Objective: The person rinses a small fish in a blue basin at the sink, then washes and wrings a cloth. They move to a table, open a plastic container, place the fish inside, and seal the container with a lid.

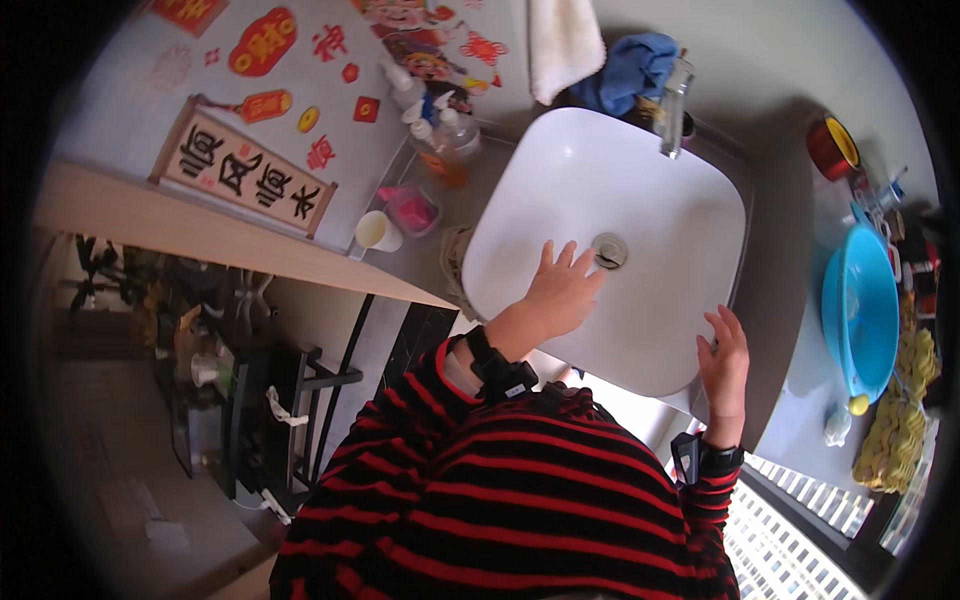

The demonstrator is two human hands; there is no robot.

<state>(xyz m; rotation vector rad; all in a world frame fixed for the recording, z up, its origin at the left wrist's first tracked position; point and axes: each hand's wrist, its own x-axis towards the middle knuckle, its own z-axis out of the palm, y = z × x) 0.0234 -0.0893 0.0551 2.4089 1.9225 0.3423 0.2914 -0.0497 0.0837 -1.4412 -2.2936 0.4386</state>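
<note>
A white ceramic washbasin lies before me, with a round metal drain in its floor. My left hand hovers over the near left part of the basin, fingers spread, just short of the drain. Nothing is in it. At the basin's near right edge is my right hand, its fingers apart and slightly curled, also holding nothing; whether it touches the rim I cannot tell. Beyond the far rim stands a faucet, beside a bunched blue cloth. Both my wrists wear black devices.
Pump bottles, a pink item in a clear container and a pale cup stand left of the basin. A white towel hangs behind. On the right counter are a blue plastic basin and egg cartons.
</note>
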